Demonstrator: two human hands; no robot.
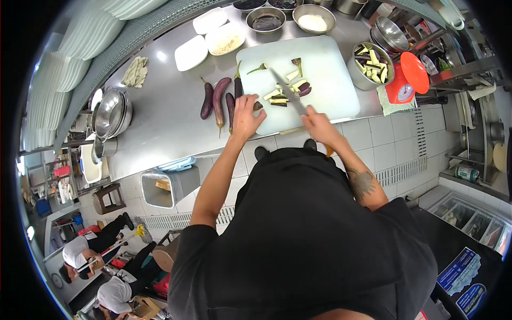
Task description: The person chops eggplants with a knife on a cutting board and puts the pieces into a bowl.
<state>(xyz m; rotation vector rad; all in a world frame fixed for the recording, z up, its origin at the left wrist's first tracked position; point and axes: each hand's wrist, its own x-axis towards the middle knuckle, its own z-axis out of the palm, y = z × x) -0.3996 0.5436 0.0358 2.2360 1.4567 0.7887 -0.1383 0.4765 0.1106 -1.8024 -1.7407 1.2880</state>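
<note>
My right hand [320,127] grips a kitchen knife [289,92] by its orange handle. The blade slants across the white cutting board [332,80], over cut eggplant pieces [280,98] with pale flesh and purple skin. Two eggplant stem ends [297,63] lie higher up on the board. At the board's left edge is my left hand [246,116], thumb and fingers apart around a short brownish eggplant end [257,106]. Whole purple eggplants [221,98] lie just left of that hand; it partly covers one [238,80].
A metal pot [370,82] of cut eggplant stands right of the board, beside a red kitchen scale [401,90]. White dishes [192,54] and metal bowls [266,30] line the back. A cloth [136,72] lies left. Below stands a lined bin [158,190]; co-workers [116,294] are behind.
</note>
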